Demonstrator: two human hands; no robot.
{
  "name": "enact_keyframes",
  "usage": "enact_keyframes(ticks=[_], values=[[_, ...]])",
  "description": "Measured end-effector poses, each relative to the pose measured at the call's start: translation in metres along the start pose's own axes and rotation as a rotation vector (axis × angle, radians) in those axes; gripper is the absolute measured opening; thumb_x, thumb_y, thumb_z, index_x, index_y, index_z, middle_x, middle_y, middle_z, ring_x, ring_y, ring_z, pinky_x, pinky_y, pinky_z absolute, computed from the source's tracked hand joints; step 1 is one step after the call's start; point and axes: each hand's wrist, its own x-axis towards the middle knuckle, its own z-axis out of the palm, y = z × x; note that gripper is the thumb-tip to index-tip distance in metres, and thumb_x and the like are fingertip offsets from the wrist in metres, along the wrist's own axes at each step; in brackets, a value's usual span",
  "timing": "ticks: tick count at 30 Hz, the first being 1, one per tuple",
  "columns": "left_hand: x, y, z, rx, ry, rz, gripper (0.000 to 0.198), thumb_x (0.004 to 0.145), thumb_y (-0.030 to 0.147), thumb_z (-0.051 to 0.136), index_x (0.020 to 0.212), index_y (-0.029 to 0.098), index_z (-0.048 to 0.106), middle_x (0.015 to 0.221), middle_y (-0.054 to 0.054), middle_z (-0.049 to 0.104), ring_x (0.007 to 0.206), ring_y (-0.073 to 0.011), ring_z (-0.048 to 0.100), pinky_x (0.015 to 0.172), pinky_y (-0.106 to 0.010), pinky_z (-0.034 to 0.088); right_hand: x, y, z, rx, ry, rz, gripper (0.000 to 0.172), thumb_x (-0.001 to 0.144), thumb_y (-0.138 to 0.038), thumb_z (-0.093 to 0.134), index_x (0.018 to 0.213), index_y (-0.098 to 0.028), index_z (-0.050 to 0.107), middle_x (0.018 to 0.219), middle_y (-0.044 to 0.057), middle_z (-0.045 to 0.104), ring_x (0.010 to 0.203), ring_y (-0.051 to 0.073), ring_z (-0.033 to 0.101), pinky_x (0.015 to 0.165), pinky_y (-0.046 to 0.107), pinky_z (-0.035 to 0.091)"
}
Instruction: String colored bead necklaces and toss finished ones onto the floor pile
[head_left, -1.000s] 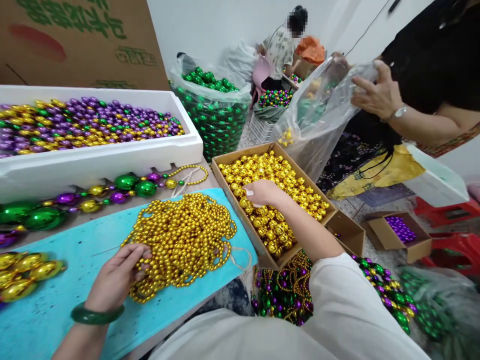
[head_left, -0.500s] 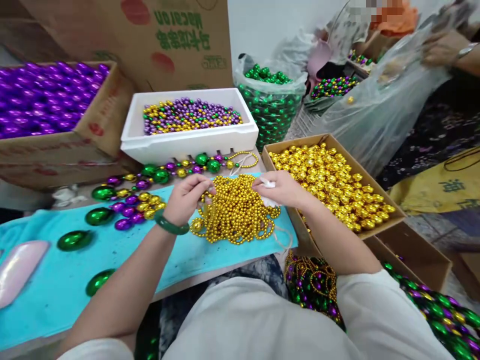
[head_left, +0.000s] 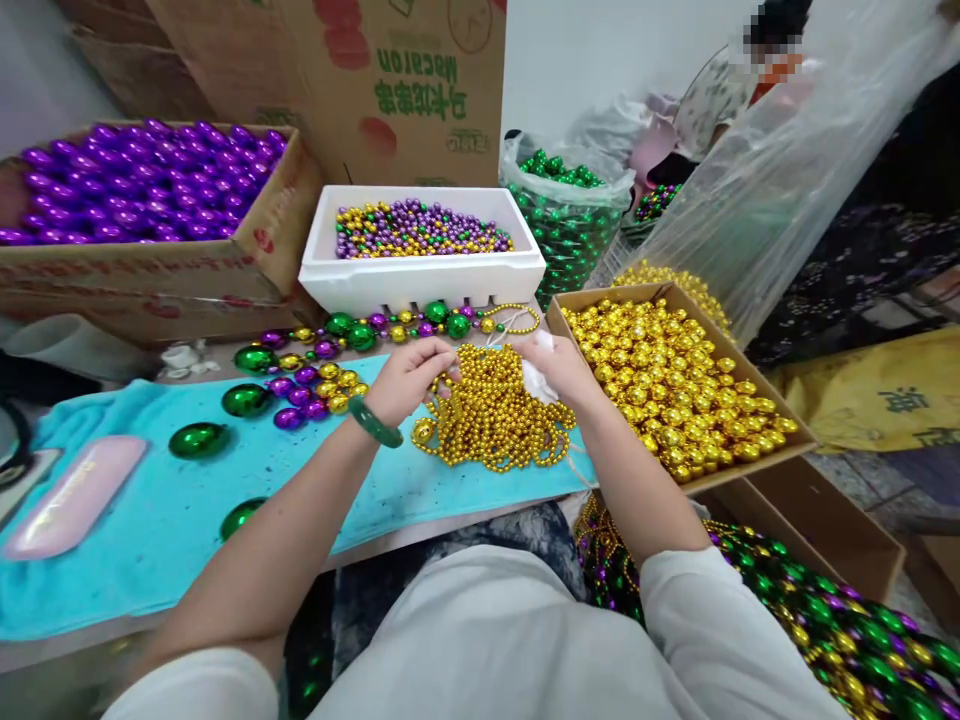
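A pile of gold bead strings (head_left: pixel 495 420) lies on a turquoise towel (head_left: pixel 300 480) in front of me. At the pile's left edge my left hand (head_left: pixel 412 378), with a green bangle on its wrist, is closed in a pinch on a gold bead string. My right hand (head_left: pixel 561 370) is closed at the pile's upper right, with white wrapping (head_left: pixel 537 378) on its fingers. Whatever its fingertips hold is hidden. One larger gold ball (head_left: pixel 424 432) sits at the pile's left. Small purple balls (head_left: pixel 298 396) and gold balls (head_left: pixel 341 385) are grouped further left.
A finished-looking mixed bead string (head_left: pixel 375 328) runs behind the towel. Boxes of purple balls (head_left: pixel 150 185), mixed beads (head_left: pixel 424 232) and gold balls (head_left: pixel 667 380) surround the table. Large green balls (head_left: pixel 199 440) and a pink case (head_left: pixel 79 495) lie left. Clear plastic (head_left: pixel 810 150) hangs at right.
My view has turned left, so the table things appear further right. Both hands stay at the gold pile. Gold balls now show behind the gold box, below the other person's raised plastic bag.
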Motion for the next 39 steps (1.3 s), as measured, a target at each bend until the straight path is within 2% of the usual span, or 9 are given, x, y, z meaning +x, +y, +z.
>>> enact_keyframes(ticks=[6,9,12,18,21,27,32,36,39], values=[[-0.010,-0.034,-0.009,-0.064,0.000,-0.076,0.038,0.072,0.053,0.065,0.078,0.016,0.057,0.073,-0.003,0.064,0.050,-0.0084,0.056,0.039,-0.016,0.032,0.017,0.020,-0.045,0.068,0.392,0.076,0.054,0.067,-0.077,0.047,0.067,-0.024,0.038,0.053,-0.003,0.038,0.051,0.015,0.042,0.048,0.028,0.035],[-0.012,-0.052,-0.010,-0.095,0.012,-0.132,0.039,0.069,0.054,0.067,0.080,0.017,0.058,0.074,-0.003,0.065,0.052,-0.0100,0.057,0.040,-0.017,0.033,0.013,0.027,-0.064,0.056,0.371,0.119,0.058,0.069,-0.082,0.034,0.067,-0.024,0.037,0.054,-0.002,0.037,0.053,0.016,0.042,0.051,0.029,0.038],[-0.013,-0.065,-0.010,-0.107,0.049,-0.166,0.039,0.067,0.052,0.070,0.083,0.018,0.060,0.076,-0.002,0.066,0.052,-0.0098,0.056,0.041,-0.018,0.035,-0.008,0.036,-0.105,0.043,0.408,0.047,0.047,0.070,-0.069,0.047,0.070,-0.022,0.041,0.062,0.000,0.044,0.059,0.015,0.047,0.058,0.029,0.041],[-0.004,-0.079,-0.008,-0.076,0.098,-0.226,0.032,0.064,0.049,0.075,0.075,0.021,0.063,0.070,-0.001,0.063,0.053,-0.0127,0.054,0.040,-0.021,0.039,-0.100,0.072,-0.202,-0.301,1.109,-0.009,0.036,0.079,-0.052,0.040,0.094,-0.020,0.047,0.085,0.004,0.054,0.079,0.018,0.057,0.069,0.027,0.043],[0.000,-0.084,0.000,-0.098,0.073,-0.214,0.028,0.065,0.048,0.073,0.071,0.023,0.063,0.067,0.000,0.063,0.050,-0.0128,0.052,0.037,-0.022,0.039,-0.138,0.104,-0.191,-0.611,1.156,0.058,0.035,0.086,-0.048,0.035,0.094,-0.019,0.052,0.090,0.008,0.057,0.084,0.019,0.055,0.077,0.029,0.042],[0.006,-0.078,0.015,-0.072,0.060,-0.169,0.021,0.073,0.042,0.071,0.079,0.023,0.062,0.074,0.006,0.064,0.057,-0.0097,0.056,0.045,-0.018,0.045,-0.151,0.157,-0.125,-1.063,0.624,0.009,0.030,0.090,-0.039,0.038,0.088,-0.019,0.061,0.098,0.010,0.057,0.096,0.025,0.047,0.088,0.038,0.036],[0.010,-0.060,0.016,-0.114,0.047,-0.246,0.025,0.071,0.038,0.072,0.079,0.019,0.059,0.071,0.002,0.064,0.051,-0.0100,0.057,0.041,-0.018,0.041,-0.143,0.173,-0.121,-0.969,0.751,-0.101,0.026,0.088,-0.031,0.041,0.095,-0.013,0.058,0.094,0.014,0.052,0.093,0.025,0.045,0.083,0.040,0.037],[0.012,-0.047,0.018,-0.147,0.022,-0.199,0.028,0.071,0.040,0.069,0.079,0.018,0.055,0.071,0.000,0.064,0.048,-0.0097,0.056,0.038,-0.017,0.035,-0.143,0.176,-0.124,-1.158,0.589,-0.063,0.033,0.089,-0.044,0.046,0.073,-0.017,0.058,0.082,0.009,0.051,0.089,0.025,0.045,0.088,0.047,0.035],[0.011,-0.038,0.016,-0.118,-0.002,-0.163,0.029,0.072,0.043,0.068,0.078,0.017,0.055,0.071,-0.001,0.064,0.048,-0.0095,0.057,0.038,-0.016,0.034,-0.145,0.168,-0.122,-1.262,0.683,-0.115,0.034,0.088,-0.047,0.047,0.086,-0.017,0.063,0.103,0.013,0.055,0.104,0.031,0.044,0.097,0.059,0.027]])
